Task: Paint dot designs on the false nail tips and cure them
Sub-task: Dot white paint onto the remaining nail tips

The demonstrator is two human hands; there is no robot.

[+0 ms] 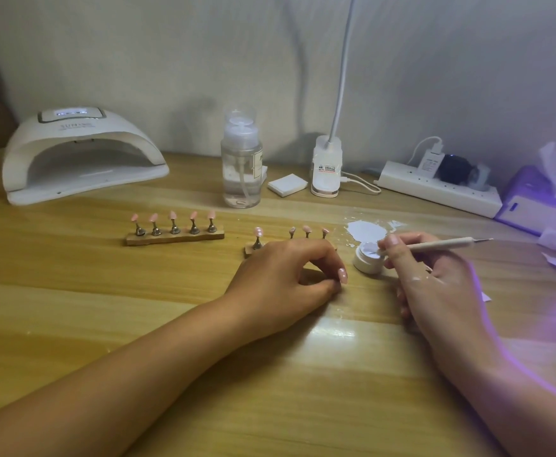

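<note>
Left hand: lying on the table just nearer than the right stand, fingers curling toward the thumb; whether they are pinching anything cannot be told.
Right hand: pinching a pen, its fine tip reaching into a small white jar.
Right stand: sitting mid-table, largely hiding behind the left hand; four pink nail tips showing above the knuckles.
Left stand: carrying five more pink ones, well apart to the left.
Lamp: sitting far left; its lettering blurring beyond reading.

The left hand rests palm-down, fingers loosely curled — right hand pinches a dotting pen.
</note>
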